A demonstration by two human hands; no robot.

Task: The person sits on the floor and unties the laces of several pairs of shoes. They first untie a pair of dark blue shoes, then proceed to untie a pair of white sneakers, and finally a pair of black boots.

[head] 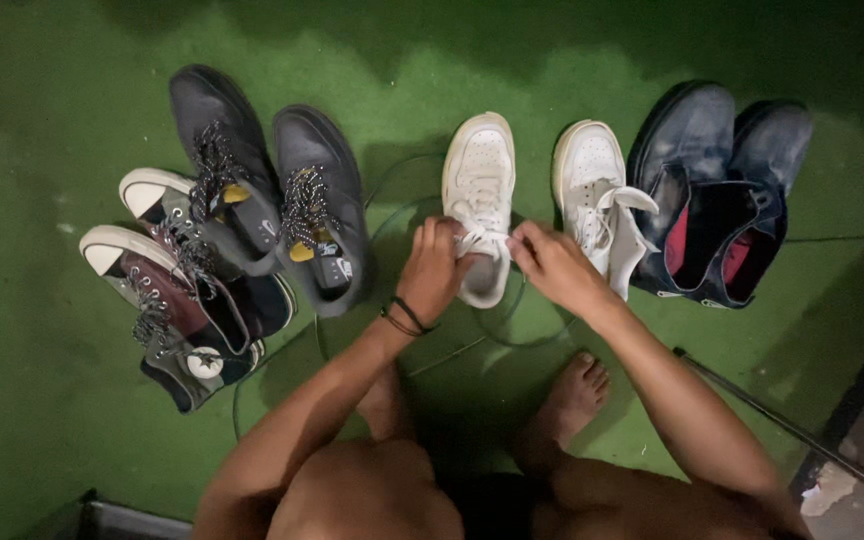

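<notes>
Green carpeted floor (42, 330), low white leather sneaker (479, 190) at its middle, left hand (432, 270) and right hand (552, 265) each pinching its white laces (477, 240), matching white sneaker (597, 195) just beside, grey laced boots (272, 190) leftward, navy boots (717, 190) rightward, knot probably hidden by fingers.

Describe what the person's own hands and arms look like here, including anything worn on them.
Both arms are bare, with no sleeves and no gloves. The left hand has thin dark cord bracelets looped around its wrist. The right hand shows no ring, watch or band on its wrist.
</notes>
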